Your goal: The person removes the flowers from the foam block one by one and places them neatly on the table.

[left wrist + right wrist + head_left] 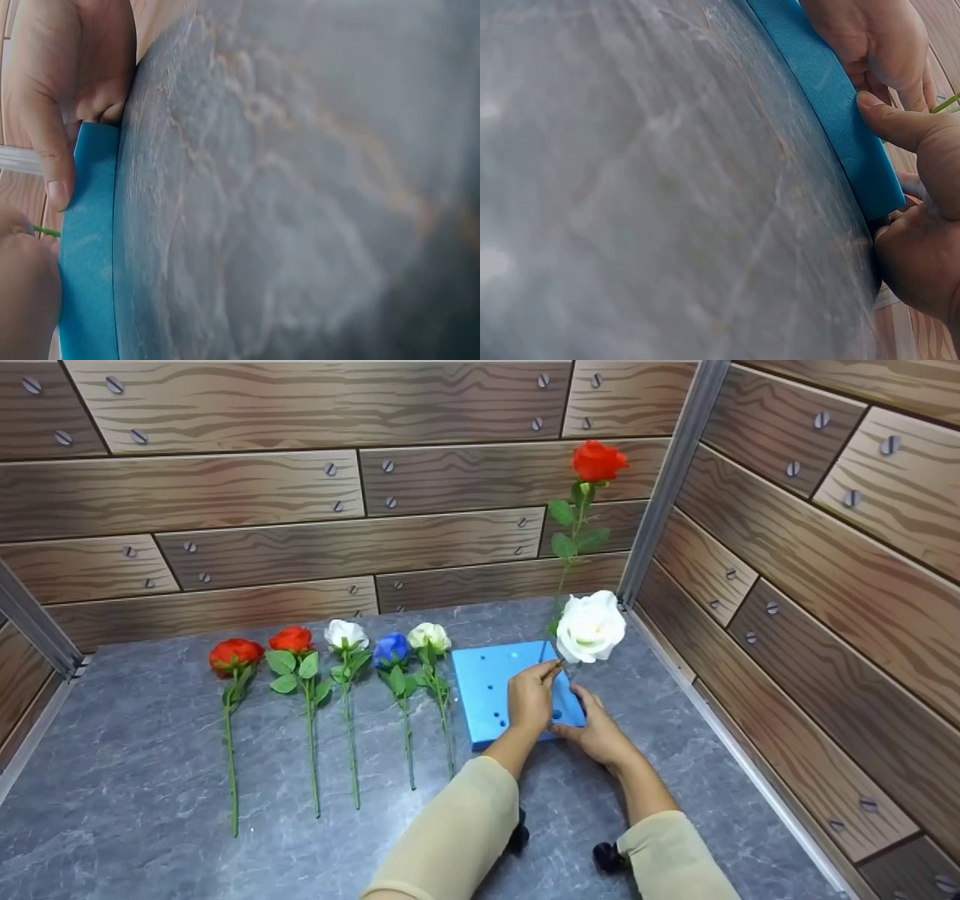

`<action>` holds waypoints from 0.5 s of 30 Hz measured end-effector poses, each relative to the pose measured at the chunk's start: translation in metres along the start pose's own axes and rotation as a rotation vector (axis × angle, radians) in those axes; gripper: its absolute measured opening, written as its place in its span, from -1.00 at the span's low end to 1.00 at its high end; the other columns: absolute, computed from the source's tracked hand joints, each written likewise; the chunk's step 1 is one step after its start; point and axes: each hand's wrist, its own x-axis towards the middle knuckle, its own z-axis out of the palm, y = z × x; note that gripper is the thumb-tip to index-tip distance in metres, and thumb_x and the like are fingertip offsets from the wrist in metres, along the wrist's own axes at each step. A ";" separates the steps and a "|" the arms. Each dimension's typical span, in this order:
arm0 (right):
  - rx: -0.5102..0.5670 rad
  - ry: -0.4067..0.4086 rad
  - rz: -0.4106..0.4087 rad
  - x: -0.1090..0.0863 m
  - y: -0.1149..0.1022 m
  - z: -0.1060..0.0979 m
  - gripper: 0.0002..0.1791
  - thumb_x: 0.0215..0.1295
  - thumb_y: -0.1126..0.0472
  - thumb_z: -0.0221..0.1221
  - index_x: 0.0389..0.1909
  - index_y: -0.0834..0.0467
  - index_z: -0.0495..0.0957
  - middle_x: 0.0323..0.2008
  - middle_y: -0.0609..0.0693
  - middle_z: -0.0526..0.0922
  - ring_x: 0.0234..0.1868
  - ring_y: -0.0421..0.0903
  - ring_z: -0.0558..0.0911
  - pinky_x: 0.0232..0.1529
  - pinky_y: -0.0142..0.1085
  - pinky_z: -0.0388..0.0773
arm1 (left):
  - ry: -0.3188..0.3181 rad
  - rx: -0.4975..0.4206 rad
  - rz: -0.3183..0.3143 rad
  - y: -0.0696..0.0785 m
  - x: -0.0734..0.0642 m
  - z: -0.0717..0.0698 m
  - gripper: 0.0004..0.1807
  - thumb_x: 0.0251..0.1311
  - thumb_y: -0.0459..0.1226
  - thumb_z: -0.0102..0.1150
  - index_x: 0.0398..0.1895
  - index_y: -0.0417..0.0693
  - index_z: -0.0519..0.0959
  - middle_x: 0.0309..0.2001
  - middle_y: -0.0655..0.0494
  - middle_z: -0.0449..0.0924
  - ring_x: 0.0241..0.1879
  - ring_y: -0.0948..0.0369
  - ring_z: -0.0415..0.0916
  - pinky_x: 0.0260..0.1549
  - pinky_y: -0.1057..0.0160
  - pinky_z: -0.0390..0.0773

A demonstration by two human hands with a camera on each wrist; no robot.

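Two beige sleeves [457, 825] come nearest, reaching to a blue block [474, 675] on the right of the grey table [150, 765]. The right hand [600, 735] grips the block's near right corner, thumb on its front edge, probably to steady it. The left hand [530, 701] is curled above the block, thumb and forefinger apparently pinching the large white rose [591, 626] by its stem (the contact is partly hidden); the bloom overhangs the block's right side. A tall red rose [598, 461] stands upright behind, seemingly held by a hole. Leftward, two red roses [236, 655], a smaller white rose [346, 635], a blue rose [391, 649] and a cream rose [429, 637] lie side by side, perhaps spaced against tangling. The block looks matte, foam-like and square-edged; the petals, ruffled cloth; the table, marbled and faintly glossy
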 end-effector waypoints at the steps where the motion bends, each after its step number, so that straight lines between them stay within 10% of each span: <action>1: -0.004 -0.001 -0.002 -0.001 -0.001 0.000 0.16 0.19 -0.04 0.42 0.61 0.13 -0.13 0.58 0.26 -0.12 0.58 0.29 -0.02 0.57 0.23 0.01 | 0.006 -0.001 0.010 0.000 0.000 0.000 -0.76 0.31 -0.11 0.23 -0.03 0.20 0.76 -0.07 0.29 0.78 -0.07 0.27 0.74 -0.09 0.30 0.73; 15: -0.005 0.018 0.003 0.000 0.003 0.001 0.21 0.15 -0.14 0.43 0.62 0.11 -0.13 0.58 0.25 -0.12 0.56 0.28 0.05 0.54 0.19 0.10 | 0.040 -0.043 0.088 -0.003 -0.004 0.000 -0.75 0.38 -0.11 0.16 0.02 0.18 0.74 -0.05 0.23 0.78 -0.06 0.28 0.74 -0.09 0.33 0.73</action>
